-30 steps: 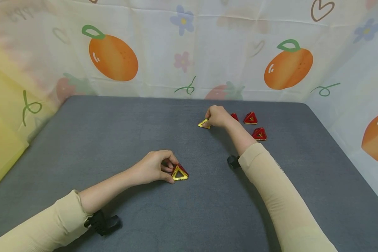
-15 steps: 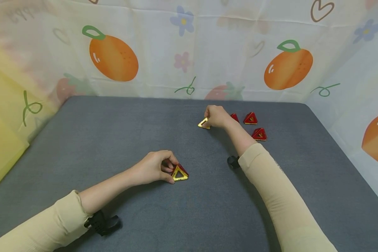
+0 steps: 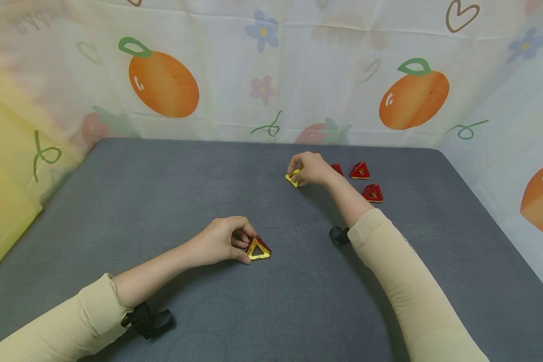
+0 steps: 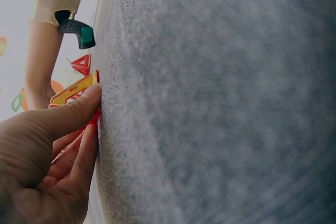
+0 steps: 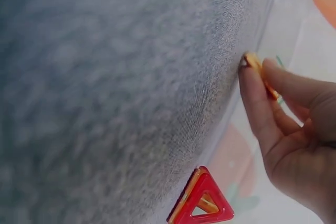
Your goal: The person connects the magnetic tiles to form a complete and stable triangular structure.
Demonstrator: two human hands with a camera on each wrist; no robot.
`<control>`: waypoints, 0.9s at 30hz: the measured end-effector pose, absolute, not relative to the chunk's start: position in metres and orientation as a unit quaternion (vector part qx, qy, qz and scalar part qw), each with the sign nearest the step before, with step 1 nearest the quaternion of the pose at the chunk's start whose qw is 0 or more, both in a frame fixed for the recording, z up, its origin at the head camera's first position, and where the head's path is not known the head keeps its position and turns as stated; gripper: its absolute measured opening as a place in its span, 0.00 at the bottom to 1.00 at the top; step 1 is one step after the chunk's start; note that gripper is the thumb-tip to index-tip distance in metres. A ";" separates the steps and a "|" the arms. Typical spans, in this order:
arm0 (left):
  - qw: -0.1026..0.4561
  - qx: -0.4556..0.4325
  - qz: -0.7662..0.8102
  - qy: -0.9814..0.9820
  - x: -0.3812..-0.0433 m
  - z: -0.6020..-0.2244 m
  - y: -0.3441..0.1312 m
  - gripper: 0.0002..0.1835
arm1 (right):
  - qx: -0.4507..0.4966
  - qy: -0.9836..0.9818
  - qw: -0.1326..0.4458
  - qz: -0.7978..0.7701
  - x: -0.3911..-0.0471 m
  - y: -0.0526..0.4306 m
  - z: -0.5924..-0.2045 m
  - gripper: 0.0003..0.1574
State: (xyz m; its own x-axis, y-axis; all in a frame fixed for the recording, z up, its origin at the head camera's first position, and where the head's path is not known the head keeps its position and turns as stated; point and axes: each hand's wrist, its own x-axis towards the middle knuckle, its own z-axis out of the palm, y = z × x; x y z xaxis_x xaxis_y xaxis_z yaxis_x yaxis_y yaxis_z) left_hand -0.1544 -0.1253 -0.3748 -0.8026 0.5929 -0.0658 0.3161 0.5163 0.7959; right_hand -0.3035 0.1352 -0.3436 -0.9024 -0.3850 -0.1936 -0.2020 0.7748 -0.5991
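My left hand (image 3: pixel 219 240) grips a small pyramid of triangular magnetic tiles (image 3: pixel 258 253) on the grey table, one yellow face toward me and a red one on its right. In the left wrist view, thumb and fingers hold that yellow-and-red piece (image 4: pixel 73 92) close against the tabletop. Farther back, my right hand (image 3: pixel 313 168) pinches a yellow triangular magnetic tile (image 3: pixel 294 181) between thumb and fingers. The right wrist view shows this tile (image 5: pixel 254 60) nearly edge-on at the fingertips, partly hidden by them.
Right of my right hand stand two red triangular pyramids, one farther back (image 3: pixel 360 171) and one nearer (image 3: pixel 373 193). Another red piece (image 3: pixel 337 168) is partly hidden behind my right wrist. A fruit-printed curtain (image 3: pixel 226 75) hangs along the table's back edge.
My right hand has turned the yellow tile slightly, and its wrist has shifted a little right. My left hand and its pyramid have stayed put.
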 end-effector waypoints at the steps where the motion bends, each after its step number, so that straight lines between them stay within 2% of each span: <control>1: 0.167 0.267 0.414 0.854 -0.154 -0.375 -0.125 0.24 | -0.163 0.927 0.155 -0.302 -0.302 0.136 -0.343 0.07; 12: 0.163 0.274 0.418 0.851 -0.155 -0.376 -0.126 0.24 | -0.237 0.911 0.164 -0.296 -0.282 0.138 -0.336 0.10; 20: 0.165 0.272 0.418 0.851 -0.155 -0.377 -0.126 0.24 | -0.285 0.897 0.198 -0.274 -0.259 0.133 -0.328 0.12; 27: 0.165 0.274 0.420 0.849 -0.155 -0.377 -0.126 0.24 | -0.340 0.883 0.170 -0.277 -0.231 0.126 -0.325 0.07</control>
State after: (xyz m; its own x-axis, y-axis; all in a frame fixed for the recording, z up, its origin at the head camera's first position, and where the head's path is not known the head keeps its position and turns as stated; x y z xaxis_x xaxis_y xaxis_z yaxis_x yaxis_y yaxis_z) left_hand -0.1545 -0.1255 -0.3767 -0.7956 0.6037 -0.0496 0.3274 0.4974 0.8034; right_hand -0.2309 0.1263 -0.3250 -0.7110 -0.6944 -0.1111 -0.5067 0.6154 -0.6038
